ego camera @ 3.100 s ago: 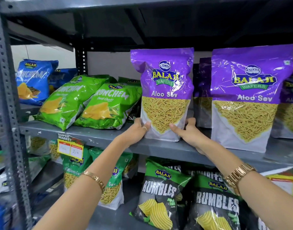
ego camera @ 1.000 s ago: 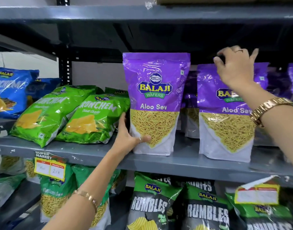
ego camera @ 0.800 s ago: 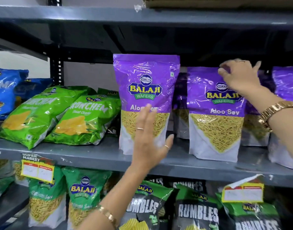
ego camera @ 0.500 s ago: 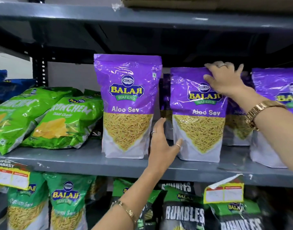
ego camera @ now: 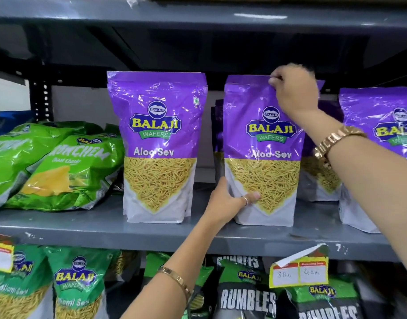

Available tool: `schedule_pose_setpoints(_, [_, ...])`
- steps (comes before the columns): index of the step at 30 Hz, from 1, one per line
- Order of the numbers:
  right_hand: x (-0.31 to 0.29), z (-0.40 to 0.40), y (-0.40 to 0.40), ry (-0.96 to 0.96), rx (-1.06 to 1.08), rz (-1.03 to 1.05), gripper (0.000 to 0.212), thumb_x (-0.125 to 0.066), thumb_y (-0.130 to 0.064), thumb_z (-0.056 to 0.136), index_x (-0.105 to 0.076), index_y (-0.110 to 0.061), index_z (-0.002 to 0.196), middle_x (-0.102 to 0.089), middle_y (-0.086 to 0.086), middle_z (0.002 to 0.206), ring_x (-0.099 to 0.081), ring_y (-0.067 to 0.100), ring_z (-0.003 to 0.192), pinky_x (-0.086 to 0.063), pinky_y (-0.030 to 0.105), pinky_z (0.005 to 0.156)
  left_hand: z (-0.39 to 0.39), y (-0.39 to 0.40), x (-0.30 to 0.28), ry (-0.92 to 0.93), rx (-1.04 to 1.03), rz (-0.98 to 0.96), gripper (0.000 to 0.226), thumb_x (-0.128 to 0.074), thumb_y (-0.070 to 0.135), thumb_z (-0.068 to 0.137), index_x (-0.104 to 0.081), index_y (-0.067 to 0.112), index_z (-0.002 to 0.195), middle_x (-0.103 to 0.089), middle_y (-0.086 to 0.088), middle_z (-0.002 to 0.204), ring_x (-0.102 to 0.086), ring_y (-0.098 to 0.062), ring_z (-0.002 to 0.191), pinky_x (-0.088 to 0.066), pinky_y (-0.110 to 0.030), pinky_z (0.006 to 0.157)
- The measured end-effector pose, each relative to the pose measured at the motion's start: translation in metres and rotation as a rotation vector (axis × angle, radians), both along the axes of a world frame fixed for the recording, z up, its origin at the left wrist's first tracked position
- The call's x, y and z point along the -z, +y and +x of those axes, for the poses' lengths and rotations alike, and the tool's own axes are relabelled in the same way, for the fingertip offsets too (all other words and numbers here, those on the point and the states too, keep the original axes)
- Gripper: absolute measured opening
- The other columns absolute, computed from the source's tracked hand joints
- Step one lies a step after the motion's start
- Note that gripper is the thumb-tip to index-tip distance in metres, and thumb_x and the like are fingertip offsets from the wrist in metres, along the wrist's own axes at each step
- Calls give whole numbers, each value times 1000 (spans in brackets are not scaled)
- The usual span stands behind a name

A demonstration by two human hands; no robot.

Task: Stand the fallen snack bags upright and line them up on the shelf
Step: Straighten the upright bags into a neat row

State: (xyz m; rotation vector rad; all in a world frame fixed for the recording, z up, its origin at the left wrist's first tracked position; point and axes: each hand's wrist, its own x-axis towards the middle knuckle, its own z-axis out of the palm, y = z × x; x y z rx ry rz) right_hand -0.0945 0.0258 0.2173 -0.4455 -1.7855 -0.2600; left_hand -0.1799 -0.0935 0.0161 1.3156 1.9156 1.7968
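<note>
Purple foil pouches of Aloo Sev are standing along a grey metal shelf (ego camera: pixel 152 236) as a person is squaring up the second bag (ego camera: pixel 262 171) in the row. The right hand (ego camera: pixel 294 88) is pinching the bag's top seam, fingers closed over the edge, apparently to keep the tall pouch from tipping. The left hand (ego camera: pixel 230 201) is gripping its lower left corner, thumb across the front panel, likely to steer the base into line with the first bag (ego camera: pixel 156 146), which is standing upright on its own just to the left, a gap between the two. The held bag is resting on the shelf near the front edge.

A third purple bag (ego camera: pixel 382 146) is standing further right, partly hidden by the right forearm, and more purple pouches (ego camera: pixel 320 178) are sitting behind the front row. To the left, green Crunchem bags (ego camera: pixel 66 171) are lying tilted against one another, not yet stood up, so the job looks part done. The shelf above (ego camera: pixel 198 17) is hanging close over the pouch tops, leaving little room for lifting. Below, a curling yellow price tag (ego camera: pixel 299 270) is hanging from the shelf lip over black Rumbles bags (ego camera: pixel 246 300).
</note>
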Motion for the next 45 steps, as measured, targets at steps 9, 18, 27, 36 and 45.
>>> schedule_pose_setpoints(9, [29, 13, 6, 294, -153, 56, 37, -43, -27, 88, -53, -9, 119, -53, 17, 122, -46, 34, 116, -26, 34, 103, 2, -2, -1, 12, 4, 17, 42, -73, 38, 75, -40, 15, 87, -40, 5, 79, -43, -8, 74, -35, -20, 60])
schedule_pose_setpoints(18, [140, 33, 33, 369, -323, -347, 46, -40, -33, 90, -45, -1, 123, -48, 20, 127, -51, 33, 110, -37, 34, 92, 3, -2, 0, 54, -50, -23, 49, -67, 44, 78, -37, 17, 107, -40, 5, 104, -40, -12, 97, -36, -21, 68])
schedule_pose_setpoints(27, [100, 96, 43, 414, -194, -37, 31, -39, -16, 91, -53, 4, 110, -57, 23, 111, -55, 32, 97, -40, 30, 80, 20, -2, -1, 292, -279, 127, 92, -69, 46, 75, -21, 10, 145, -24, -7, 155, -23, -18, 142, -19, -21, 112])
schedule_pose_setpoints(36, [47, 157, 106, 253, 70, -39, 34, -39, -11, 86, -54, -1, 116, -52, 24, 124, -45, 40, 115, -27, 32, 95, 108, 64, 8, 673, -171, 404, 55, -60, 31, 79, -53, -1, 123, -51, -18, 135, -35, -14, 128, -21, -8, 109])
schedule_pose_setpoints(45, [20, 174, 145, -23, 256, -74, 37, -42, -18, 90, -51, -6, 124, -51, 22, 131, -44, 42, 121, -29, 51, 106, 150, 128, -4, 176, 210, -3, 97, -78, 34, 71, -18, 17, 146, -40, 3, 138, -37, -10, 131, -28, -18, 99])
